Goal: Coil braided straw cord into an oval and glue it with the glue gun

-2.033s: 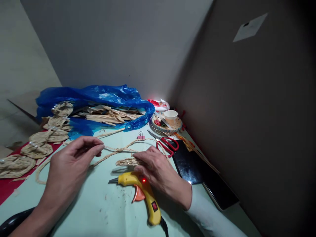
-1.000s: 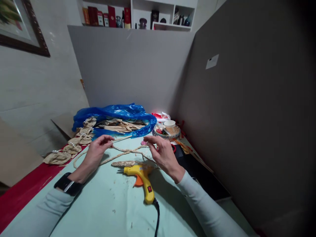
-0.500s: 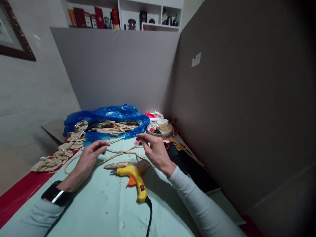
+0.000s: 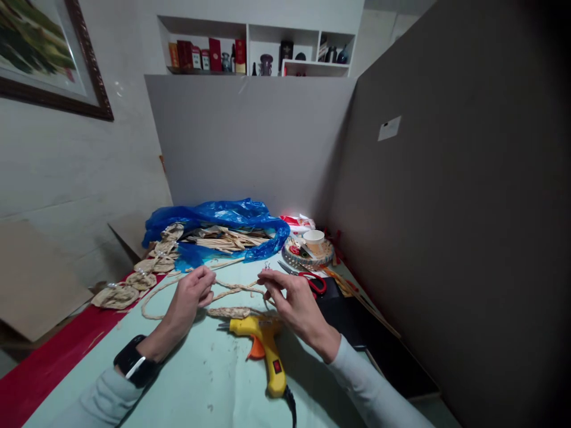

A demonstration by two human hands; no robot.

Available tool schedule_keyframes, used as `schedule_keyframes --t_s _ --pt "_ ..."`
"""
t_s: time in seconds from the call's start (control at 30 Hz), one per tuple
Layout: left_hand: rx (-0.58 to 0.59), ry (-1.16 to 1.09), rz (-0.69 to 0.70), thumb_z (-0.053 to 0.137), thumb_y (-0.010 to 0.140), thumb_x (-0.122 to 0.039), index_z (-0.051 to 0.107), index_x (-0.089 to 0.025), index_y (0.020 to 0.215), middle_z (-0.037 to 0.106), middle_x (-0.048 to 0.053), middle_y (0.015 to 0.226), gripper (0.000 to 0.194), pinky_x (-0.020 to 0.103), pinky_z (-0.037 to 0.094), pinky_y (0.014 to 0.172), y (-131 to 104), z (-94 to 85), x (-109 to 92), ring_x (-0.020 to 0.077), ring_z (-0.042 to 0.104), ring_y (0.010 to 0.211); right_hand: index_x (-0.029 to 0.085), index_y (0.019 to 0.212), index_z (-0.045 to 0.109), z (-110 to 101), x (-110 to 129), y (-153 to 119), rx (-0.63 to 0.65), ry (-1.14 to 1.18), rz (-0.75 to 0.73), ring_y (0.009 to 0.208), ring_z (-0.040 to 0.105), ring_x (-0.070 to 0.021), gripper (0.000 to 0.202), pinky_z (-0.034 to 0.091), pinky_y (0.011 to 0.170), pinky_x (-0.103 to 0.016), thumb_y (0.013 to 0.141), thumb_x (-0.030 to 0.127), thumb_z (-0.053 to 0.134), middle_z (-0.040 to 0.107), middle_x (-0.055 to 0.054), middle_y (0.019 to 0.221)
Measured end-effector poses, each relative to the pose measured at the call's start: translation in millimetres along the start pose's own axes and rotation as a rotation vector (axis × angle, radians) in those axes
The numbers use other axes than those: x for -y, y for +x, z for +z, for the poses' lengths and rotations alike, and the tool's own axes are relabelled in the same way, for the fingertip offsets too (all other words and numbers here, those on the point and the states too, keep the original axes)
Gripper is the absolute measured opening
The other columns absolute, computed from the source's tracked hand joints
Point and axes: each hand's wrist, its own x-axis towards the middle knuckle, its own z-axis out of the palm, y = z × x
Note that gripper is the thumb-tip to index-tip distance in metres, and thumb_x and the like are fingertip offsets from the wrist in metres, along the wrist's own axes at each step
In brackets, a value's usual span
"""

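My curled left hand (image 4: 193, 292) and right hand (image 4: 298, 304) flank the braided straw-coloured cord (image 4: 239, 288), crossed below frame centre on the pale green desk (image 4: 196, 380); whether either grip pinches it, I cannot tell. It calls for light fingertips.

Green table (image 4: 196, 380); glue gun (image 4: 270, 351); cord (image 4: 238, 288), seemingly braided.

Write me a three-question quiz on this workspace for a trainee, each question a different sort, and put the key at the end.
1. True or false: the glue gun lies nearer the person than the blue plastic bag.
2. Multiple choice: the handles of the scissors are: A) yellow; B) red; C) green.
3. Short answer: on which wrist is the black band worn?

Key: 1 true; 2 B; 3 left.
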Motion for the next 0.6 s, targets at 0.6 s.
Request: schedule_keyframes --t_s 0.6 --pt "-0.002 0.036 -0.006 0.070 0.096 -0.040 0.064 -0.019 0.127 0.069 0.010 0.126 0.037 0.046 0.063 0.086 -4 -13.9 1 0.0250 0.071 0.103 0.014 0.106 0.076 -11 4 48 0.700 -0.323 -0.042 0.094 0.070 -0.0235 0.021 0.047 0.076 -0.031 0.103 0.032 0.066 0.077 -0.011 0.097"
